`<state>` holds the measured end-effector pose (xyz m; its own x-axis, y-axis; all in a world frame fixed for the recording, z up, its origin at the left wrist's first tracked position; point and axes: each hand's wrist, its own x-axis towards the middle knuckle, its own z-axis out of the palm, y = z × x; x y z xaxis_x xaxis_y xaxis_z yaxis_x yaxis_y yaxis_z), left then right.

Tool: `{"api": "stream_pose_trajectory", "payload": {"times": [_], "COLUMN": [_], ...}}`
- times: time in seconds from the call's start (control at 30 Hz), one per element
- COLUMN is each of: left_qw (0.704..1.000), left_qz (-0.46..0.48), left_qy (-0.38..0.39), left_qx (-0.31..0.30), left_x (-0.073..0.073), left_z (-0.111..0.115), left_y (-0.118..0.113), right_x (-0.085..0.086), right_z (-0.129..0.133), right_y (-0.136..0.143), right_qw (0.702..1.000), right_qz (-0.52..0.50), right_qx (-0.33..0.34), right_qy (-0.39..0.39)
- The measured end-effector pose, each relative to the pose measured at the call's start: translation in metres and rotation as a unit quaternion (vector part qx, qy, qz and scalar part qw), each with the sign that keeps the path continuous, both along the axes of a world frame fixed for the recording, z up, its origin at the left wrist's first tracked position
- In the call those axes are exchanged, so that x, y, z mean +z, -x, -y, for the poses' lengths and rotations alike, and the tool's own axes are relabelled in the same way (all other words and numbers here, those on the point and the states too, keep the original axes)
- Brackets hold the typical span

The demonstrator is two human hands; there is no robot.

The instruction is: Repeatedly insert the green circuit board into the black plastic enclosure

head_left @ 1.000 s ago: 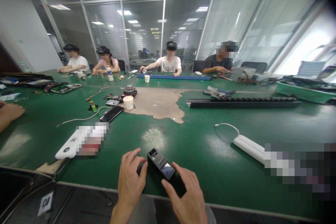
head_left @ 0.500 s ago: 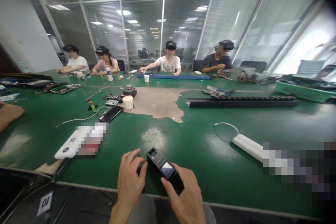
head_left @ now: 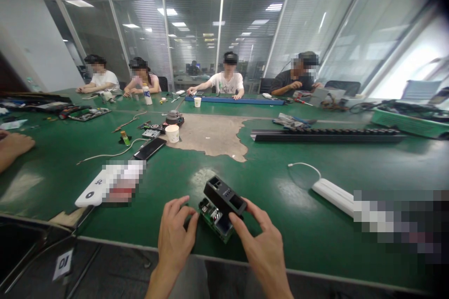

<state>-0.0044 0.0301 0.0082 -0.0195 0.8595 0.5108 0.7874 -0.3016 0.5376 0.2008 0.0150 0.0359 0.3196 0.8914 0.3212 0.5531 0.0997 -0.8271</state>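
In the head view, my right hand (head_left: 264, 238) grips a black plastic cover (head_left: 226, 194) between thumb and fingers at its near right end. The cover, with cut-out openings, is tilted up over a green circuit board (head_left: 220, 233) that lies on the table. White connectors show on the board's far left part, and a dark screen-like panel lies near its front end; the cover hides the far right side. My left hand (head_left: 177, 226) is open beside the board's left edge, with a gap between thumb and curved forefinger and nothing in it.
A white power strip (head_left: 336, 201) lies to the right. Left are a black phone (head_left: 150, 149), a white device (head_left: 91, 194) and a paper cup (head_left: 172, 134). Beyond lie a long black rail (head_left: 326, 136) and a green basket (head_left: 410, 121). Several people sit across the table.
My right hand has lifted the black cover up and away from the base, uncovering the green circuit board. My left hand has barely moved.
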Motion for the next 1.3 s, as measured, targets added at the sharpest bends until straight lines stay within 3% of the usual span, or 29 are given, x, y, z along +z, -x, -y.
{"api": "stream_pose_trajectory", "payload": {"times": [0.2, 0.57, 0.9, 1.07, 1.2, 1.3], "left_qw": [1.000, 1.000, 1.000, 1.000, 1.000, 1.000], "left_qz": [-0.001, -0.005, -0.009, -0.012, -0.010, -0.008], "left_qy": [-0.012, -0.003, 0.000, 0.011, 0.006, 0.003], "left_qx": [-0.006, 0.004, 0.003, 0.001, -0.002, -0.003], "left_x": [-0.001, 0.001, 0.001, 0.002, 0.001, 0.000], "left_z": [-0.001, -0.002, -0.001, 0.000, 0.000, 0.001], "left_y": [0.001, 0.000, 0.000, 0.000, 0.000, 0.001], "right_x": [-0.018, -0.044, -0.036, -0.025, -0.010, -0.001], "right_z": [-0.014, -0.024, -0.021, -0.010, 0.001, 0.007], "right_y": [-0.019, -0.029, -0.024, -0.024, -0.020, -0.011], "right_qw": [0.999, 0.989, 0.990, 0.995, 0.995, 0.995], "right_qz": [0.029, 0.147, 0.136, 0.044, -0.055, -0.068], "right_qx": [-0.037, -0.028, -0.024, -0.062, -0.032, -0.008], "right_qy": [-0.003, 0.010, 0.026, 0.057, 0.072, 0.067]}}
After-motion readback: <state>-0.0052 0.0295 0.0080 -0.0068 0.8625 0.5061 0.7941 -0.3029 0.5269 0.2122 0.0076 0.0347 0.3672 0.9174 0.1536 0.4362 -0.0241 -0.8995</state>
